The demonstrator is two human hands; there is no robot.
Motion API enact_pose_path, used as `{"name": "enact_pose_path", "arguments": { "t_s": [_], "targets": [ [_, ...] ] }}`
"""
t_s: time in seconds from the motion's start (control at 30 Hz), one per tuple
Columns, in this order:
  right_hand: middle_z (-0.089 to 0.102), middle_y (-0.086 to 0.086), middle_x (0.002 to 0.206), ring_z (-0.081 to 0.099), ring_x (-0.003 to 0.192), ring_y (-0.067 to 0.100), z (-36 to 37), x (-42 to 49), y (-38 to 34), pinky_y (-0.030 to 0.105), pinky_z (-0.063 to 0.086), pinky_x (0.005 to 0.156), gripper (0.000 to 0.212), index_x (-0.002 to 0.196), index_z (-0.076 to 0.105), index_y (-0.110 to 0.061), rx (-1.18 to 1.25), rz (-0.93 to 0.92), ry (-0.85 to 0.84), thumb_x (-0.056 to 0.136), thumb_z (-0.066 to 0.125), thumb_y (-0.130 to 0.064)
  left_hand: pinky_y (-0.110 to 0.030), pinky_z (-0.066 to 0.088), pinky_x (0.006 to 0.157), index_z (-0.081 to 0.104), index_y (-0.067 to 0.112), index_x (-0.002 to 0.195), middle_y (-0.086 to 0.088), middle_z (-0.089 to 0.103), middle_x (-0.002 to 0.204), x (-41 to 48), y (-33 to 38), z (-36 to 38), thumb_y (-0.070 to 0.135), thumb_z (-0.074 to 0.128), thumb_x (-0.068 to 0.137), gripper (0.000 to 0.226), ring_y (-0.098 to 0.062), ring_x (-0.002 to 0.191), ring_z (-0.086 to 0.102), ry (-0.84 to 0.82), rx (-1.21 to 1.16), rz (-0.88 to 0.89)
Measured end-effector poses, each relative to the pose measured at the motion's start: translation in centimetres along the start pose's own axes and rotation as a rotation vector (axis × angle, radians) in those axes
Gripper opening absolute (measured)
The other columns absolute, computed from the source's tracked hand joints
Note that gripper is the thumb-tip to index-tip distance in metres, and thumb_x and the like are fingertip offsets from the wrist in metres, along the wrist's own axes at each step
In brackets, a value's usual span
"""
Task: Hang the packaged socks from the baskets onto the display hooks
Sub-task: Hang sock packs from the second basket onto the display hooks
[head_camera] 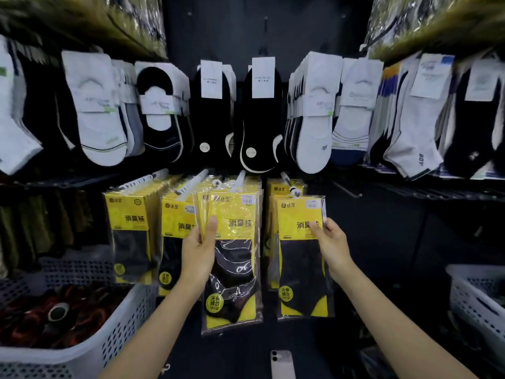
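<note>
**A:** What is each grip doing?

**B:** The left grip [199,253] holds a fanned bundle of sock packets [232,269] by its left edge. Its thumb [211,224] lies flat on the front of the bundle and its fingers are curled behind. The right grip [332,247] pinches the upper right edge of the front packet [302,269] in the right-hand row, with its thumb on the yellow card.

**A:** Are those packets on the hooks?

**B:** The front packet's top sits at the tip of the right hook [289,183], with more packets of the same kind behind it. The bundle's tops reach up to the middle hook [240,177]. I cannot tell whether they are threaded onto it.

**A:** And what is around them, biggest first?

**B:** The dark display wall [246,28] fills the back. Across it hangs an upper row of carded socks [98,110], some white and some black. At lower left is a white perforated basket [128,318] holding dark red-and-black goods, too blurred to name. A second white basket [464,294] sits at the right edge, partly cut off. Left of the bundle, two more rows of yellow packets [131,214] hang on their own hooks. Smallest is a phone [282,363], lying back-up at the bottom between the forearms.
</note>
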State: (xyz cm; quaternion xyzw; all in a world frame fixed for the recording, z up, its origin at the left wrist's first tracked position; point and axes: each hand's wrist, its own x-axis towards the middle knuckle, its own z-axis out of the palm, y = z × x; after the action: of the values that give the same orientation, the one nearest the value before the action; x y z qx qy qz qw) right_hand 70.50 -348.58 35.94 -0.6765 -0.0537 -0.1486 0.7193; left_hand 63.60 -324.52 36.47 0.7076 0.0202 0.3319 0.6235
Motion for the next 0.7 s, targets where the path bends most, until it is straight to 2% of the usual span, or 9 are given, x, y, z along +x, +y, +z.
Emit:
{"name": "enact_pose_path", "arguments": {
  "t_s": [0.07,0.2,0.33,0.47,0.53,0.6,0.67,0.7],
  "targets": [
    [0.071,-0.002,0.101,0.067,0.092,0.008,0.5,0.7,0.5,0.024,0.052,0.081,0.011,0.094,0.063,-0.024,-0.001,-0.010,-0.024,0.096,0.054,-0.018,-0.010,0.027,0.038,0.036,0.026,0.060,0.011,0.028,0.037,0.3,0.0,-0.1,0.046,0.049,0.092,0.040,-0.003,0.035,0.029,-0.001,0.015,0.017],
    [0.071,-0.004,0.095,0.067,0.087,0.009,1.4,2.5,1.5,0.025,0.053,0.079,0.011,0.093,0.064,-0.022,0.014,0.026,0.011,0.096,0.055,-0.017,-0.010,0.024,0.038,0.033,0.021,0.060,0.010,0.027,0.038,0.6,-0.2,0.0,0.045,0.049,0.092,0.043,-0.003,0.035,0.026,-0.012,0.019,0.017],
    [0.069,0.001,0.094,0.064,0.087,0.015,2.5,4.7,2.4,0.029,0.052,0.078,0.006,0.089,0.062,-0.016,-0.054,0.068,0.149,0.093,0.061,-0.020,-0.009,0.026,0.039,0.037,0.024,0.061,0.011,0.026,0.040,0.6,-0.3,0.2,0.045,0.049,0.092,0.039,-0.002,0.037,0.027,-0.014,-0.007,0.004],
    [0.063,0.002,0.096,0.058,0.089,0.017,2.9,6.4,2.8,0.028,0.042,0.075,0.020,0.095,0.059,-0.014,-0.108,0.136,0.308,0.084,0.072,-0.026,-0.010,0.025,0.038,0.033,0.021,0.060,0.012,0.028,0.037,0.6,-0.3,0.5,0.044,0.050,0.092,0.043,-0.003,0.035,0.026,-0.026,-0.011,0.002],
    [0.063,0.004,0.095,0.061,0.089,0.021,2.7,6.6,2.9,0.028,0.044,0.074,0.021,0.094,0.058,-0.013,-0.083,0.166,0.374,0.083,0.074,-0.021,-0.011,0.025,0.038,0.034,0.023,0.060,0.011,0.027,0.038,0.4,-0.4,0.5,0.046,0.050,0.091,0.042,-0.003,0.035,0.026,-0.034,-0.015,0.002],
    [0.064,0.007,0.100,0.063,0.099,0.025,2.4,6.0,2.9,0.029,0.046,0.080,0.020,0.097,0.058,-0.012,-0.071,0.183,0.428,0.083,0.073,-0.016,-0.011,0.026,0.039,0.038,0.024,0.060,0.011,0.027,0.040,0.1,-0.7,0.5,0.047,0.050,0.090,0.039,-0.003,0.037,0.027,-0.040,-0.031,0.008],
    [0.062,0.007,0.110,0.060,0.103,0.022,2.4,4.4,2.8,0.029,0.047,0.085,0.023,0.104,0.058,-0.011,-0.067,0.179,0.409,0.086,0.070,-0.018,-0.009,0.029,0.042,0.044,0.026,0.063,0.012,0.031,0.041,-0.2,-1.0,0.6,0.045,0.050,0.090,0.034,-0.001,0.039,0.031,-0.048,-0.047,0.006],
    [0.062,0.006,0.111,0.060,0.100,0.020,2.5,3.3,2.6,0.029,0.048,0.084,0.022,0.106,0.058,-0.011,-0.035,0.165,0.346,0.088,0.067,-0.020,-0.007,0.031,0.043,0.044,0.028,0.063,0.013,0.034,0.040,-0.4,-1.1,0.8,0.044,0.050,0.091,0.032,0.000,0.039,0.034,-0.054,-0.058,0.012]
  ]
}}
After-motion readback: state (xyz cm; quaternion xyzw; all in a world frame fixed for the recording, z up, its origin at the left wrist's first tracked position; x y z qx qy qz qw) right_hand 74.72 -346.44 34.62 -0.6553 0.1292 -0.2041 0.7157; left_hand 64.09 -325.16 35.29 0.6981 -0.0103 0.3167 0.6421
